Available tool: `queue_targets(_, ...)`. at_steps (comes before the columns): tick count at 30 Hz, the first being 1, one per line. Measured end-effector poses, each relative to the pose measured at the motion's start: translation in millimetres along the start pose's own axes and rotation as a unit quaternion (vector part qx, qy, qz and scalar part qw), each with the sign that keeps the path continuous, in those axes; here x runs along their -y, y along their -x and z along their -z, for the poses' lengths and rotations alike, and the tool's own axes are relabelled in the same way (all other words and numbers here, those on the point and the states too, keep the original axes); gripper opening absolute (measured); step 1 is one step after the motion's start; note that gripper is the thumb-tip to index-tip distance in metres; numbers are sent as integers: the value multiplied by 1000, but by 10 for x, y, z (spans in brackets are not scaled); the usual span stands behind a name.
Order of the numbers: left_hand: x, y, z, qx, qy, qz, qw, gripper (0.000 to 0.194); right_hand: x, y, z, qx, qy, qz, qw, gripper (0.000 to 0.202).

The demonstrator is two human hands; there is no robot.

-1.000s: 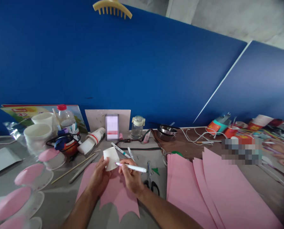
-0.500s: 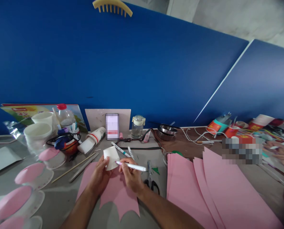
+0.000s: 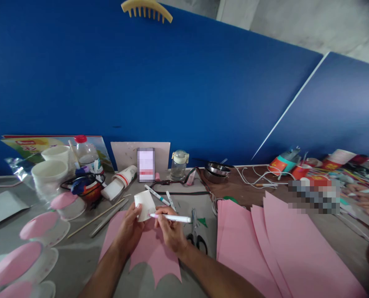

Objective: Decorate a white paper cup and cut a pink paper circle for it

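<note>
My left hand (image 3: 131,225) grips a small white paper cup (image 3: 144,203) by its lower left side, thumb on its face. Closed around a white marker (image 3: 173,217), my right hand (image 3: 168,231) presses the pink tip against the cup's lower right part, where a faint pink mark shows. Beneath both hands lies a pink paper piece (image 3: 159,258) with a scalloped front edge. Two more markers, one of them a white and teal marker (image 3: 156,194), lie just behind the cup. Black-handled scissors (image 3: 197,236) rest to the right of my right hand.
Pink sheets (image 3: 240,236) cover the right front. Pink-topped cup pieces (image 3: 38,225) line the left. Stacked cups (image 3: 49,169), a bottle (image 3: 87,153), a phone (image 3: 146,163), a glass jar (image 3: 178,165) and metal bowls (image 3: 217,170) stand behind. A person's hand (image 3: 366,198) shows far right.
The marker tip has shifted slightly left and down on the cup, and a faint pink mark now shows there. My left hand has barely moved.
</note>
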State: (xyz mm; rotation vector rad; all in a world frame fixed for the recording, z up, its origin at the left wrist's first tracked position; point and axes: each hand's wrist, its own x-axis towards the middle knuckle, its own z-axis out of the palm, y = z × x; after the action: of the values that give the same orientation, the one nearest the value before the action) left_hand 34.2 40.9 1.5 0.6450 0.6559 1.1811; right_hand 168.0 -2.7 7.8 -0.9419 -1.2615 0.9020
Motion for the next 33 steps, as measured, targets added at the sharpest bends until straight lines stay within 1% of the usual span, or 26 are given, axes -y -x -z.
queue_targets(3, 11, -20, 16, -15, 12, 4, 1000, 24, -29, -11, -1, -23, -12, -22, 999, 27)
queue_targets(5, 15, -30, 22, -20, 23, 6, 1000, 25, -42, -18, -1, -29, -15, -23, 999, 29)
queue_targets(10, 17, -31, 30, -6, 22, -1, 1000, 21, -44, -30, -2, -36, -11, -18, 999, 29)
queue_targets(18, -3, -22, 12, -15, 23, 2, 1000, 21, -23, -28, 5, -28, 3, -26, 999, 26)
queue_targets(21, -9, -11, -1, -15, 21, 4, 1000, 18, -14, -13, 1, -9, -3, -14, 1000, 26)
queue_targets(24, -5, -6, -1, -8, 24, 3, 1000, 21, -25, -5, -8, 2, -15, -7, 1000, 27)
queue_targets(29, 14, -31, 25, -19, 38, 7, 999, 30, -54, -33, -8, -35, -31, -31, 998, 28)
queue_targets(33, 21, -50, 48, -44, 59, 11, 997, 29, -45, -56, 1, -50, -31, -28, 998, 28)
